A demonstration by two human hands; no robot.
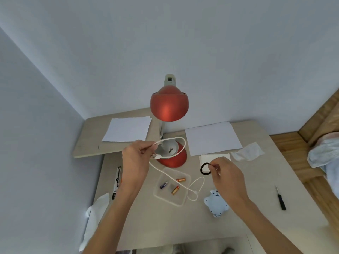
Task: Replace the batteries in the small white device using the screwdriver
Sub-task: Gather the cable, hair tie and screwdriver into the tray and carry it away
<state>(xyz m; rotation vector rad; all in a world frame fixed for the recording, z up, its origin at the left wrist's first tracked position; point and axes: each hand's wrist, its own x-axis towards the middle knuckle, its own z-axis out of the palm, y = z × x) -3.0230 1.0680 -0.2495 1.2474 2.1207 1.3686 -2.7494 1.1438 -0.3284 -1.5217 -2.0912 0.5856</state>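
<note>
Your left grip (134, 162) is clenched around a folded white cable (156, 156), held up above the surface (183, 226). One loop arches out past your fingers in front of the red lamp (169, 105). The plug end pokes out beside your thumb. The rest of the cable trails down across the clear tray (170, 197) and ends in a small loop on the surface just right of it.

Your right grip (226, 177) pinches a black elastic ring (201, 169) between thumb and fingertips, also raised, well apart from the left one.

The small white device (216, 203) lies on the surface under your right wrist, between the tray and the screwdriver (280, 198); neither hand touches it. The screwdriver lies by itself farther right, near the surface's edge.

In the tray lie three batteries: a blue one (163, 185) at the left and two orange ones (181, 180) (175, 190) to its right, all apart from each other.

Two white sheets of paper (128, 129) (212, 138) flank the lamp, and a crumpled tissue (247, 152) sits just right of the nearer sheet.
</note>
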